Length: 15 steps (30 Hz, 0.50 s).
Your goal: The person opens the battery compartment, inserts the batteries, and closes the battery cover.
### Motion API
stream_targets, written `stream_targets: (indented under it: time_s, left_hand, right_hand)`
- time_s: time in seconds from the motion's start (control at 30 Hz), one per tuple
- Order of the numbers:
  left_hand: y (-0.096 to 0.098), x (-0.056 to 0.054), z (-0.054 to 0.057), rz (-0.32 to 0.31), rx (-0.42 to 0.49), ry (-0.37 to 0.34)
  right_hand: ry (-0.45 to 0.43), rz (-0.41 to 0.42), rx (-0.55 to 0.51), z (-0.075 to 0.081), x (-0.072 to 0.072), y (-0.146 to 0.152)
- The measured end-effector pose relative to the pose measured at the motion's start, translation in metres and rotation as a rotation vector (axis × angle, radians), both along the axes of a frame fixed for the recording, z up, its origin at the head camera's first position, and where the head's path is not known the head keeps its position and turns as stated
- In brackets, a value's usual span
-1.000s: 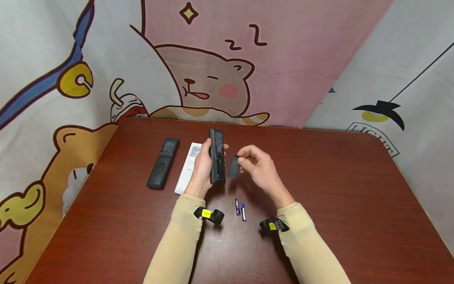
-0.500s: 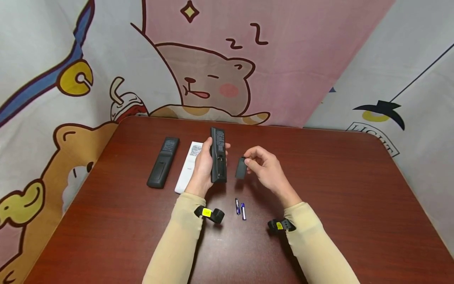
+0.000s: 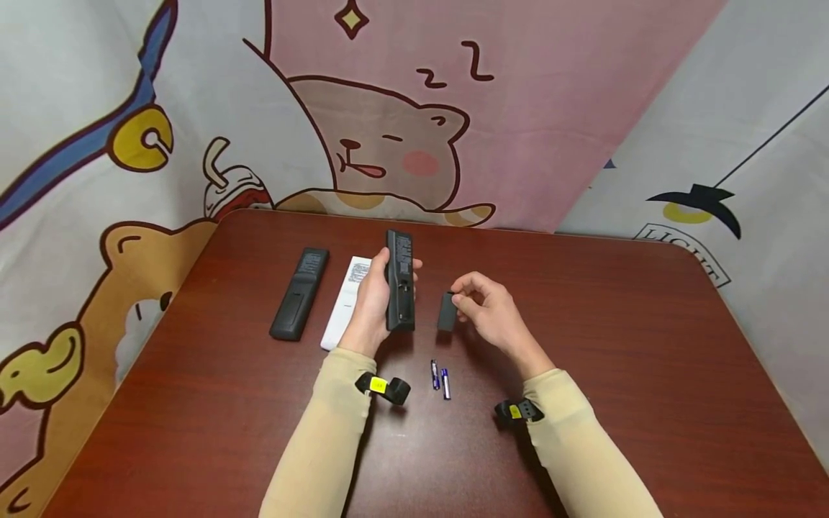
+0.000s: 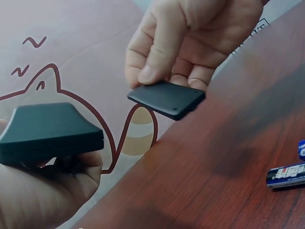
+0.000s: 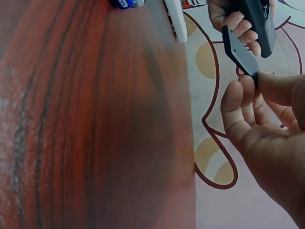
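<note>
A black remote control (image 3: 400,282) is gripped in my left hand (image 3: 370,302), its back facing up and its battery compartment uncovered. To the right of it, my right hand (image 3: 489,311) pinches a dark battery cover (image 3: 447,312) between thumb and fingers, apart from the remote and above the table. The left wrist view shows the cover (image 4: 167,99) held by one edge, with the end of the remote (image 4: 50,131) at lower left. Two blue and silver batteries (image 3: 440,378) lie on the table between my forearms.
Left of my left hand, a white remote (image 3: 343,306) lies on the brown table (image 3: 615,345), partly hidden by that hand. Farther left lies another black remote (image 3: 299,295), back up with its cover on. A cartoon-printed cloth (image 3: 531,108) hangs behind the table.
My right hand has drawn the battery cover to the right, widening the gap from the remote. My left hand with the remote has barely moved.
</note>
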State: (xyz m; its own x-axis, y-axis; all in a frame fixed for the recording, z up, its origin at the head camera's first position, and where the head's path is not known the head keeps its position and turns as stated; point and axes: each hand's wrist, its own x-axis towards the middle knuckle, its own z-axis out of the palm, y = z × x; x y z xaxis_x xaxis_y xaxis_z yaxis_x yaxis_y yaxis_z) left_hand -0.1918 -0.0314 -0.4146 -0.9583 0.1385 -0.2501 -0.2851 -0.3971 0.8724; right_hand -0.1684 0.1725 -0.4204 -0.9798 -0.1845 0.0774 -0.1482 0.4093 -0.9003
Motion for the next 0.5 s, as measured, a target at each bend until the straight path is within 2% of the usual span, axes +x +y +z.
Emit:
stream_targets:
  time_s: [0.5]
  left_hand:
    - [-0.0015, 0.0023, 0.0002, 0.011, 0.012, 0.005]
  right_hand:
    - [-0.094, -0.017, 0.112, -0.0078, -0.0016, 0.0079]
